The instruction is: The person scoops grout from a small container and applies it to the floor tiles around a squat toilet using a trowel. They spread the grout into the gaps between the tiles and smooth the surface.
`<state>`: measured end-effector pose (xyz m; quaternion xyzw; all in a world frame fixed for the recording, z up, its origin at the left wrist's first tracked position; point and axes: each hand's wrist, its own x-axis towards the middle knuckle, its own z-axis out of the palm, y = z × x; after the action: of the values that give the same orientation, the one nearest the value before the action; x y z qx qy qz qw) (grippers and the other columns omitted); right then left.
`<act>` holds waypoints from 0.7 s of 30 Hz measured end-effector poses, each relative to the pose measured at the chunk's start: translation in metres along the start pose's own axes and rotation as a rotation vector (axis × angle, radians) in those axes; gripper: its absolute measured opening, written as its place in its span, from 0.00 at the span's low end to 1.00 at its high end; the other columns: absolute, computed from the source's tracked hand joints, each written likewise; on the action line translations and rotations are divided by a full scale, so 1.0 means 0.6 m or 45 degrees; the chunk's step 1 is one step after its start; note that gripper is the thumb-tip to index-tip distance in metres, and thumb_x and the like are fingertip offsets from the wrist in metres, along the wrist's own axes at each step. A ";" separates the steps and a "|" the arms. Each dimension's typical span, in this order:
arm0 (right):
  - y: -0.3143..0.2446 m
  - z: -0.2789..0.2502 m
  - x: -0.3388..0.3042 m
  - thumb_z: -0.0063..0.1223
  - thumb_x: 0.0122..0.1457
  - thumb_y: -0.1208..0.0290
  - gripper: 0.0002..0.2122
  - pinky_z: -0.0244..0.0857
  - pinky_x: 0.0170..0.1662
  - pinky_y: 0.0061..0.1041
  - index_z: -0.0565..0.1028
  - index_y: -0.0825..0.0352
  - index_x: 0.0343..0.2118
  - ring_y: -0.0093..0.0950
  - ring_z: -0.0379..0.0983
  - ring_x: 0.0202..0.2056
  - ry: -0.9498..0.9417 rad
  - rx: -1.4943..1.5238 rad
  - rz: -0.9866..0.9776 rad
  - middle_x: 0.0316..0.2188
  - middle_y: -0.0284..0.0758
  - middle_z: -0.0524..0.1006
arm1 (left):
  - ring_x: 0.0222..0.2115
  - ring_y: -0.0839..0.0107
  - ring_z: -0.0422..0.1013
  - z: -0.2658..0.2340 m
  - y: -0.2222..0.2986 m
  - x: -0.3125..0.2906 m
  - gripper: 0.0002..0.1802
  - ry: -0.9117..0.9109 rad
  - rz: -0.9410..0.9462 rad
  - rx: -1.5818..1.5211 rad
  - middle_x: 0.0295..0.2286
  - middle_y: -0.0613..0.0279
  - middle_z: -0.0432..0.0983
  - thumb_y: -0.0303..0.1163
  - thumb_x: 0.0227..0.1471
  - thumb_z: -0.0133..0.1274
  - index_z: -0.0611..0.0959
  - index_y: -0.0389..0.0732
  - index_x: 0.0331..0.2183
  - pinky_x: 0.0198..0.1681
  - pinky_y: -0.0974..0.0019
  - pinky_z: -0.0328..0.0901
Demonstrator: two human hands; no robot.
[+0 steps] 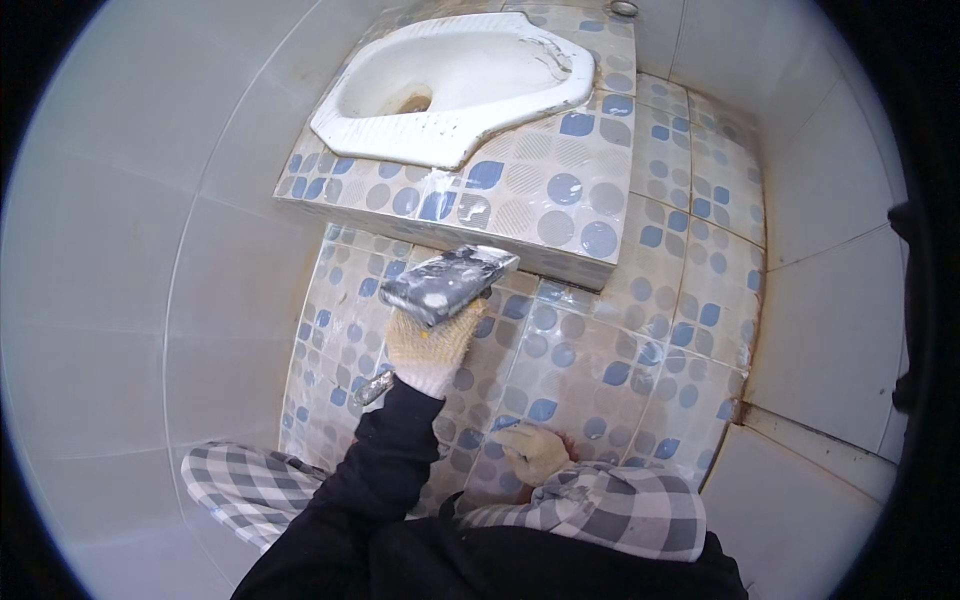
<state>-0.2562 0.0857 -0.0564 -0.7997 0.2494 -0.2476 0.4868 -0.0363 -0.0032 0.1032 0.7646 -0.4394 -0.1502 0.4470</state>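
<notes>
My left hand (432, 347), in a cream knitted glove and black sleeve, is closed on a flat, rectangular, dark grey tool smeared with white paste (450, 283). Its exact kind and its grip are hidden by the smears and the glove. The tool's far end is just in front of the tiled step's front edge. Low by my right knee is my right hand (537, 452), also gloved, its fingers pointing left and partly stretched; I see nothing in them. A small grey, smeared object (374, 387) shows beside my left wrist, over the floor.
A white squat toilet (470, 70) is set into the raised tiled step (540, 190). Patterned floor tiles (640, 350) run around the step's front and right. Pale walls (100, 300) close in on both sides. A small round metal piece (623, 8) sits at the far corner.
</notes>
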 end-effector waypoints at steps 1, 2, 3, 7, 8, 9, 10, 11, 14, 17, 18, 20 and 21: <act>0.002 -0.002 0.001 0.53 0.57 0.73 0.16 0.69 0.48 0.35 0.76 0.63 0.50 0.41 0.75 0.44 0.001 -0.006 -0.005 0.44 0.42 0.78 | 0.35 0.62 0.78 -0.007 0.006 0.006 0.22 -0.069 -0.085 -0.086 0.35 0.57 0.82 0.39 0.45 0.67 0.83 0.39 0.41 0.39 0.62 0.71; 0.002 -0.003 0.000 0.53 0.57 0.73 0.16 0.69 0.48 0.35 0.76 0.63 0.50 0.41 0.75 0.45 0.001 -0.008 -0.002 0.44 0.42 0.78 | 0.34 0.62 0.79 -0.011 0.012 0.013 0.21 -0.120 -0.131 -0.132 0.33 0.58 0.83 0.42 0.45 0.67 0.84 0.39 0.38 0.37 0.62 0.71; 0.002 -0.003 -0.001 0.53 0.57 0.73 0.16 0.69 0.49 0.35 0.76 0.63 0.50 0.40 0.75 0.45 0.006 -0.003 0.002 0.45 0.42 0.78 | 0.33 0.61 0.79 -0.015 0.018 0.021 0.20 -0.168 -0.099 -0.131 0.31 0.58 0.83 0.45 0.46 0.67 0.86 0.39 0.36 0.36 0.63 0.71; 0.003 -0.002 -0.006 0.53 0.58 0.72 0.17 0.68 0.49 0.34 0.75 0.63 0.51 0.39 0.74 0.46 0.007 0.014 0.020 0.46 0.42 0.77 | 0.22 0.71 0.78 -0.030 0.052 0.065 0.16 -0.296 -0.305 -0.102 0.24 0.57 0.82 0.40 0.47 0.66 0.86 0.35 0.31 0.26 0.69 0.71; 0.003 -0.002 -0.007 0.53 0.58 0.71 0.17 0.68 0.50 0.34 0.75 0.63 0.51 0.38 0.74 0.46 0.012 0.018 0.024 0.46 0.41 0.77 | 0.23 0.70 0.79 -0.032 0.061 0.080 0.17 -0.344 -0.363 -0.113 0.26 0.56 0.82 0.36 0.48 0.65 0.83 0.33 0.35 0.25 0.69 0.72; 0.004 -0.002 -0.006 0.53 0.58 0.71 0.17 0.68 0.50 0.34 0.75 0.63 0.52 0.38 0.74 0.47 0.013 0.020 0.027 0.46 0.41 0.77 | 0.23 0.69 0.79 -0.035 0.069 0.101 0.18 -0.393 -0.420 -0.124 0.29 0.55 0.81 0.32 0.49 0.64 0.80 0.31 0.39 0.24 0.69 0.73; 0.002 -0.003 -0.007 0.53 0.58 0.71 0.17 0.68 0.50 0.34 0.75 0.63 0.52 0.37 0.74 0.47 0.005 0.037 0.034 0.47 0.41 0.77 | 0.24 0.67 0.79 -0.036 0.076 0.122 0.20 -0.444 -0.439 -0.162 0.31 0.53 0.81 0.28 0.50 0.62 0.77 0.29 0.43 0.23 0.69 0.74; 0.000 -0.004 -0.009 0.53 0.59 0.71 0.18 0.68 0.50 0.34 0.75 0.63 0.52 0.37 0.74 0.47 0.001 0.041 0.037 0.47 0.41 0.77 | 0.24 0.67 0.79 -0.037 0.082 0.144 0.20 -0.482 -0.451 -0.028 0.31 0.53 0.81 0.30 0.51 0.62 0.78 0.30 0.43 0.23 0.69 0.75; 0.001 -0.004 -0.009 0.52 0.59 0.70 0.18 0.67 0.51 0.33 0.74 0.63 0.53 0.36 0.74 0.48 -0.010 0.041 0.045 0.48 0.41 0.77 | 0.24 0.68 0.79 -0.051 0.098 0.179 0.19 -0.497 -0.376 0.009 0.31 0.54 0.82 0.36 0.52 0.62 0.81 0.32 0.40 0.24 0.69 0.74; 0.009 0.002 -0.015 0.52 0.60 0.69 0.19 0.67 0.52 0.33 0.74 0.63 0.54 0.35 0.73 0.49 -0.020 0.069 0.064 0.49 0.40 0.77 | 0.26 0.72 0.78 -0.104 0.094 0.183 0.20 -0.259 -0.254 -0.018 0.31 0.58 0.82 0.39 0.50 0.65 0.83 0.32 0.38 0.27 0.70 0.73; 0.012 0.004 -0.018 0.52 0.60 0.69 0.19 0.66 0.52 0.33 0.74 0.63 0.54 0.34 0.73 0.49 -0.030 0.084 0.078 0.49 0.40 0.77 | 0.27 0.72 0.78 -0.135 0.087 0.169 0.20 -0.160 -0.380 -0.145 0.31 0.59 0.82 0.38 0.50 0.64 0.82 0.32 0.39 0.28 0.70 0.73; 0.019 0.007 -0.022 0.52 0.60 0.68 0.19 0.66 0.53 0.33 0.74 0.63 0.55 0.33 0.73 0.49 -0.074 0.153 0.128 0.49 0.40 0.77 | 0.37 0.67 0.78 -0.166 0.052 0.133 0.19 -0.129 -0.054 -0.022 0.36 0.56 0.82 0.35 0.49 0.63 0.81 0.37 0.43 0.36 0.64 0.72; 0.021 0.005 -0.022 0.52 0.60 0.68 0.19 0.66 0.53 0.33 0.73 0.63 0.55 0.33 0.73 0.50 -0.117 0.205 0.165 0.50 0.40 0.77 | 0.37 0.65 0.78 -0.167 0.027 0.108 0.20 0.045 0.143 0.479 0.37 0.54 0.81 0.35 0.49 0.63 0.81 0.37 0.44 0.37 0.63 0.72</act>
<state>-0.2661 0.0909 -0.0713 -0.7507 0.2574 -0.1976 0.5754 0.0547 -0.0036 0.1826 0.8115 -0.4937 -0.0270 0.3114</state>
